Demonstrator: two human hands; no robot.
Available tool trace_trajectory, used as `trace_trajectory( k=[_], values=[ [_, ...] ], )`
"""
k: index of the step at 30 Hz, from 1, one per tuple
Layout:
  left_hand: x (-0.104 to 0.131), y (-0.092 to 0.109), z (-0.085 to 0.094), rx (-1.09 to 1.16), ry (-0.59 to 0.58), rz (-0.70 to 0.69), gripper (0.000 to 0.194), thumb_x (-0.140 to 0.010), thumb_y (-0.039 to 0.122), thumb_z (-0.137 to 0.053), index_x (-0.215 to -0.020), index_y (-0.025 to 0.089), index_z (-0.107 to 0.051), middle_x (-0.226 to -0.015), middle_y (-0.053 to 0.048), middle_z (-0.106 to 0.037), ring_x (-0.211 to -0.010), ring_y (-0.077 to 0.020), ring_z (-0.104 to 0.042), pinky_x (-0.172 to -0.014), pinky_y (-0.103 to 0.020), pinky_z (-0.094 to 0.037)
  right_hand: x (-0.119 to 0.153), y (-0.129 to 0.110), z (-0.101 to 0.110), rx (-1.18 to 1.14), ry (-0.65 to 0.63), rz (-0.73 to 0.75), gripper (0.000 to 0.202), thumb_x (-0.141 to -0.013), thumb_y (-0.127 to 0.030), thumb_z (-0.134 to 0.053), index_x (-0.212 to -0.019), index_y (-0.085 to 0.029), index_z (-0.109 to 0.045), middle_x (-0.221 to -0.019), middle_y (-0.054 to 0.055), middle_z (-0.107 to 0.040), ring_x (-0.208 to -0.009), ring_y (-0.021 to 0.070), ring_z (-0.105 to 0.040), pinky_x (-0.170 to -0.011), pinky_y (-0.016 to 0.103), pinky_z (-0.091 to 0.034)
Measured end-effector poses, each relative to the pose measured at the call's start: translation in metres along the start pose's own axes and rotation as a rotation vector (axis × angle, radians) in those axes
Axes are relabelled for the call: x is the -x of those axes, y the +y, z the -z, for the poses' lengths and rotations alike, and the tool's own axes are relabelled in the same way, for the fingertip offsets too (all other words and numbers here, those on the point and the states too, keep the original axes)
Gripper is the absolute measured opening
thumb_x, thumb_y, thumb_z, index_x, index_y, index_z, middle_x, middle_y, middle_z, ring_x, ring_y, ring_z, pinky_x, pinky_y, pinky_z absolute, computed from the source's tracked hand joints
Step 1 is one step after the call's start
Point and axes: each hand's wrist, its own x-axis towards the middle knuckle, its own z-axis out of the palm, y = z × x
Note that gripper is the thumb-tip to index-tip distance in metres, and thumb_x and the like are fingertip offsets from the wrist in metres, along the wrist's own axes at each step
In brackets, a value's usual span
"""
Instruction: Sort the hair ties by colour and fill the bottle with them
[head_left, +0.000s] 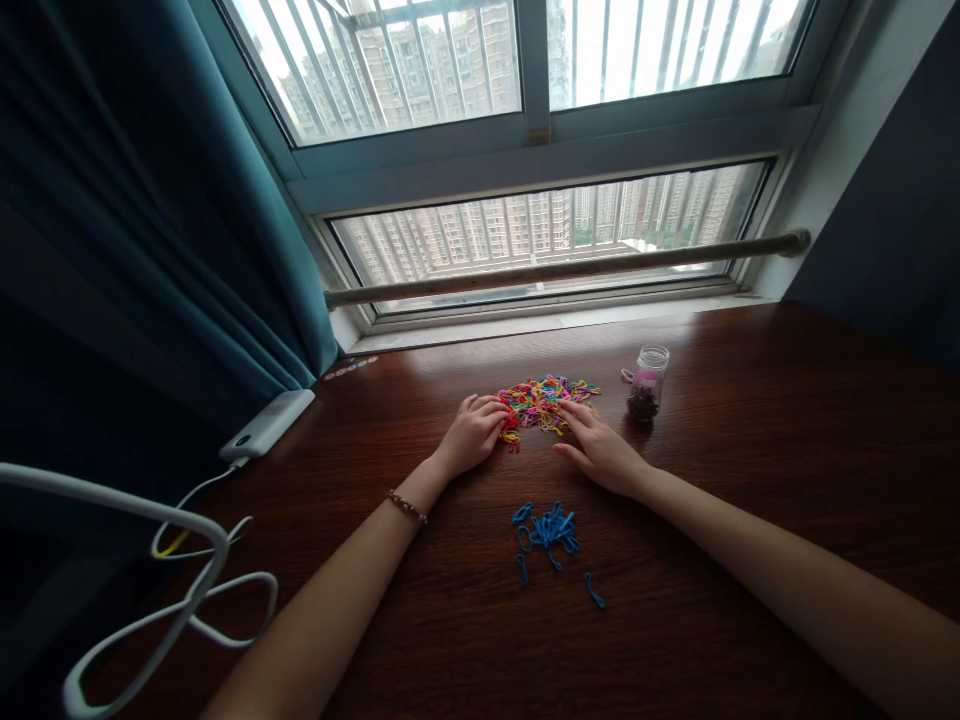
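A pile of small multicoloured bands [541, 401] lies on the dark wooden table [450, 620]. At the pile's left edge is my left hand [471, 436], its fingers curved against red bands; whether it grips any is too small to tell. My right hand [598, 446] rests at the right edge, fingers stretched over the bands and thumb apart. Nearer to me, a smaller group of blue bands [553, 527] lies between my forearms, with a single blue band [595, 591] apart at its lower right.
A clear open jar [647, 384] with dark contents stands right of the pile, a small pinkish ring [627, 376] beside it. A white power bank [270, 424] with white cables [202, 580] lies at the left by the blue curtain [247, 270]. A window is behind the table.
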Motion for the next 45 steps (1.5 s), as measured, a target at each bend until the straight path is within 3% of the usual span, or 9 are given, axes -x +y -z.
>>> trace_trajectory(
  k=[13, 27, 35, 38, 42, 45],
  values=[
    [0.0, 0.0, -0.002, 0.002, -0.064, 0.011, 0.027, -0.087, 0.023, -0.036, -0.105, 0.023, -0.056, -0.117, -0.004, -0.054, -0.117, -0.0189, -0.039, -0.102, -0.044, -0.018, -0.001, 0.005, -0.001, -0.132, 0.129, -0.11, 0.043, -0.087, -0.034, -0.039, -0.123, -0.012, -0.044, -0.121, 0.014, -0.047, -0.114, 0.0233, -0.044, -0.096, 0.036, -0.037],
    [0.004, -0.007, -0.007, 0.081, 0.183, 0.001, 0.019, -0.084, 0.019, -0.043, -0.098, 0.016, -0.055, -0.103, -0.009, -0.053, -0.1, -0.0197, -0.048, -0.09, -0.036, -0.04, -0.002, 0.011, -0.003, -0.197, 0.223, -0.074, 0.037, -0.087, -0.027, -0.038, -0.12, -0.014, -0.05, -0.124, 0.012, -0.048, -0.116, 0.0225, -0.043, -0.099, 0.038, -0.035],
    [0.007, -0.007, -0.006, 0.103, 0.236, 0.079, 0.006, -0.082, 0.014, -0.045, -0.078, 0.017, -0.05, -0.083, -0.004, -0.052, -0.08, -0.0162, -0.052, -0.074, -0.029, -0.045, -0.002, 0.011, -0.001, -0.225, 0.287, -0.073, 0.03, -0.087, -0.024, -0.039, -0.109, -0.015, -0.057, -0.113, 0.011, -0.055, -0.107, 0.0214, -0.05, -0.095, 0.036, -0.04],
    [0.007, -0.007, -0.006, 0.085, 0.246, 0.073, 0.008, -0.082, 0.014, -0.045, -0.087, 0.017, -0.051, -0.081, -0.004, -0.053, -0.078, -0.0162, -0.052, -0.073, -0.029, -0.045, -0.002, 0.015, -0.005, -0.211, 0.264, -0.069, 0.032, -0.086, -0.023, -0.04, -0.113, -0.014, -0.054, -0.119, 0.012, -0.052, -0.111, 0.0217, -0.047, -0.097, 0.037, -0.038],
    [0.007, -0.005, -0.005, 0.103, 0.245, 0.029, 0.018, -0.084, 0.014, -0.042, -0.099, 0.018, -0.052, -0.09, -0.006, -0.055, -0.084, -0.0164, -0.053, -0.077, -0.029, -0.046, -0.003, 0.019, -0.012, -0.122, 0.181, -0.057, 0.042, -0.084, -0.025, -0.045, -0.124, -0.011, -0.045, -0.132, 0.014, -0.038, -0.124, 0.0252, -0.031, -0.102, 0.043, -0.03],
    [0.007, -0.004, -0.004, 0.111, 0.231, 0.0, 0.017, -0.085, 0.017, -0.042, -0.098, 0.018, -0.054, -0.092, -0.007, -0.056, -0.086, -0.0165, -0.054, -0.078, -0.03, -0.046, -0.003, 0.021, -0.013, -0.073, 0.158, -0.048, 0.043, -0.084, -0.024, -0.043, -0.125, -0.012, -0.043, -0.13, 0.014, -0.041, -0.124, 0.0243, -0.031, -0.103, 0.043, -0.028]
  ],
)
